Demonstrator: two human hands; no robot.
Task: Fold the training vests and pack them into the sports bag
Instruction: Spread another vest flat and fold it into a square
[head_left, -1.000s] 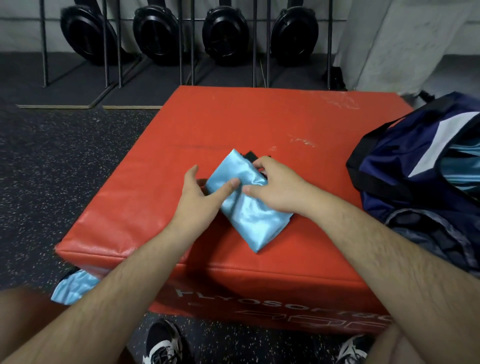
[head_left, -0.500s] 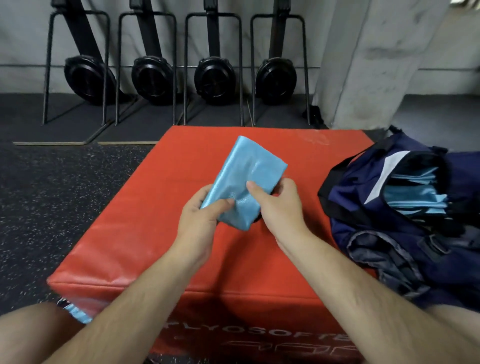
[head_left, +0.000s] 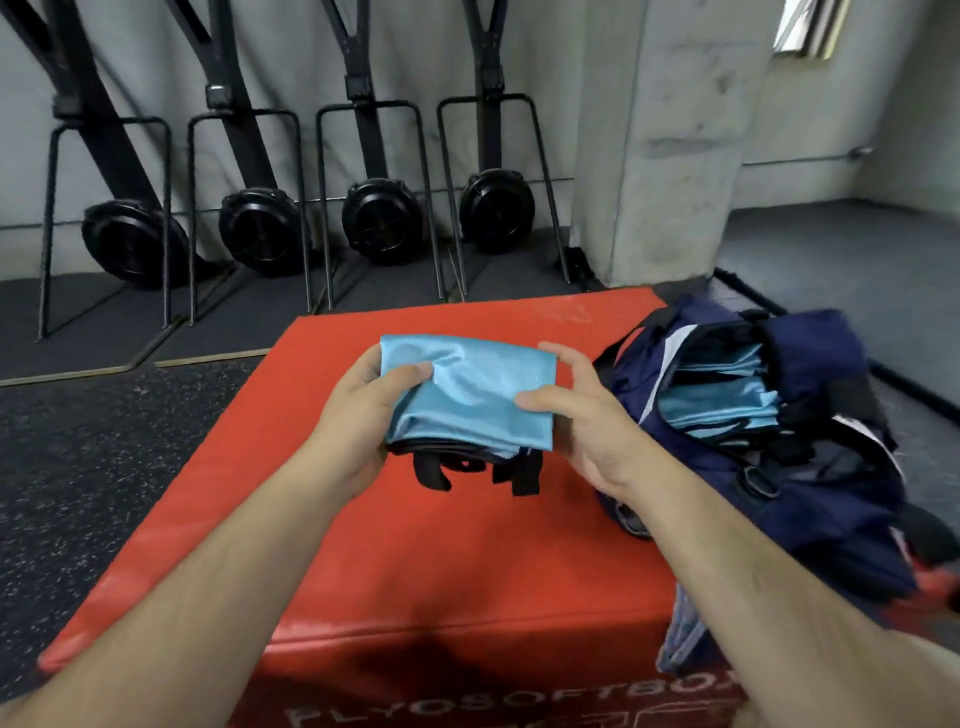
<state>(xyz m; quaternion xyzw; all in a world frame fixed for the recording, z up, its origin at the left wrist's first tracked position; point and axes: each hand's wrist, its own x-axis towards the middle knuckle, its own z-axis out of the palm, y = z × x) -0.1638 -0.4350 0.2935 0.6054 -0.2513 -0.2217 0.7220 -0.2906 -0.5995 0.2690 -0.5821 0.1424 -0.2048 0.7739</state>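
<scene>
A folded vest (head_left: 467, 389) of shiny light-blue cloth is held in the air above the middle of the red soft box (head_left: 415, 561), clear of its top. The left hand (head_left: 358, 415) has the vest's left edge in its grip, thumb curled over the front face and fingers tucked behind. The right hand (head_left: 587, 421) has the right edge in its grip, thumb pressed on the lower right of the front face and fingers curved round the back, the upper ones a little spread. Both grips are closed only as far as the thickness of the folded cloth allows. Black strips (head_left: 431, 470) hang loose from the vest's lower edge, above the box top. On the right part of the box sits the sports bag (head_left: 831, 499), navy with white stripes, its mouth gaping toward the vest and part of its body slumping over the box's right side. Inside the mouth lie more light-blue packed vests (head_left: 722, 400), stacked flat. White lettering runs along the box's near face, partly cut off by the picture's lower edge. Left of the box lies the speckled dark floor (head_left: 78, 467). Beyond the box's far edge, four black machines (head_left: 379, 218) with round housings stand upright against a grey wall, and a concrete pillar (head_left: 670, 140) rises beyond the far right corner.
</scene>
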